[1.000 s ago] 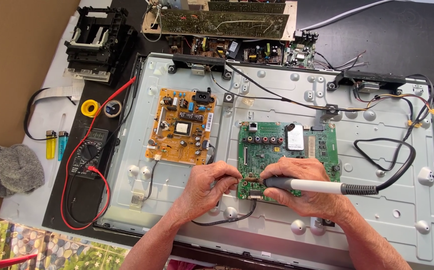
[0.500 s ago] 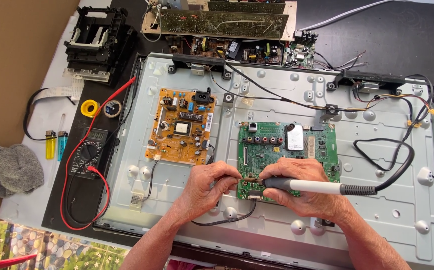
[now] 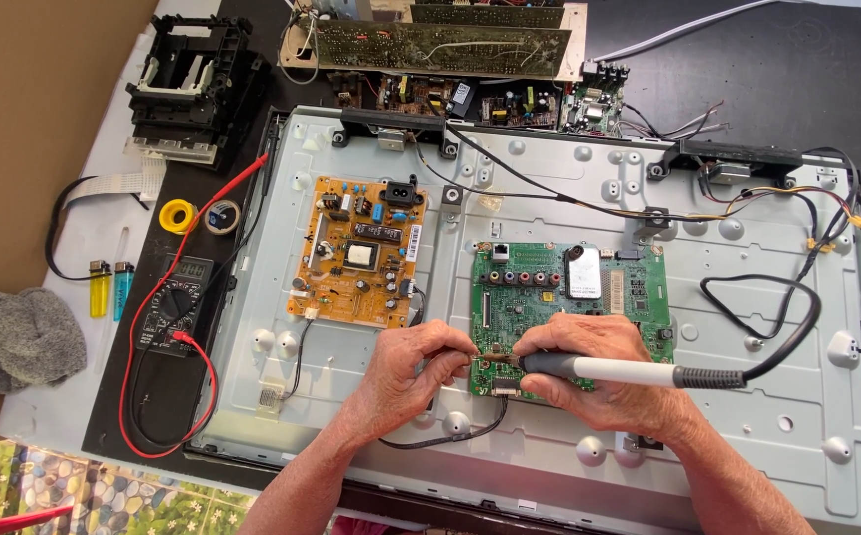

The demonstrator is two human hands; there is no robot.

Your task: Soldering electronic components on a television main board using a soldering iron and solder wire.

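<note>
A green circuit board (image 3: 609, 297) is mounted on the metal back panel of a flat screen (image 3: 748, 396). My right hand (image 3: 599, 381) grips a soldering iron (image 3: 629, 372) with a white barrel and black cord; its tip touches the board's lower left edge. My left hand (image 3: 406, 372) pinches something small and thin at that same spot, right beside the tip; what it is cannot be made out. An orange power board (image 3: 361, 253) sits to the left on the same panel.
A black multimeter (image 3: 175, 302) with red leads lies left of the panel, beside a yellow solder roll (image 3: 178, 215), a tape roll (image 3: 220, 216), two lighters (image 3: 109, 287) and a grey rag (image 3: 19, 337). Other boards (image 3: 440, 50) and a black frame (image 3: 193, 79) are at the back.
None of note: both hands stay at the lower left edge of the green board, with only slight finger shifts.
</note>
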